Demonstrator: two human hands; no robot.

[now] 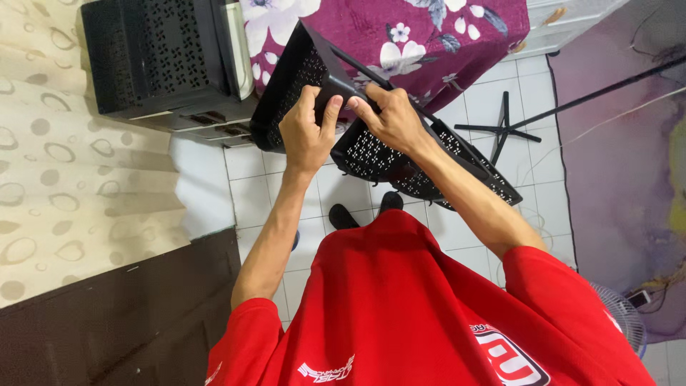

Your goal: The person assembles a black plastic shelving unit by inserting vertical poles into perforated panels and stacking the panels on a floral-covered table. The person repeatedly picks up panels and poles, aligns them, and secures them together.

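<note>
Left hand (pixel 306 132) and right hand (pixel 391 114) both gripping a black perforated plastic panel (pixel 371 154), flowered purple bedspread (pixel 429 36) beyond, black crate (pixel 157 57) far left, white tiled floor (pixel 343 193) below

Both hands (pixel 350 121) on blk panel (pixel 371 154)

Left hand (pixel 306 136) and right hand (pixel 391 118) grip perforated panels (pixel 371 154) (before the bed (pixel 400 36)), right of stacked crates (pixel 161 61).

panels (pixel 371 154): black perforated plastic, matt | floor (pixel 493 93): glossy tile | bedcover (pixel 429 36): probably cloth
</note>
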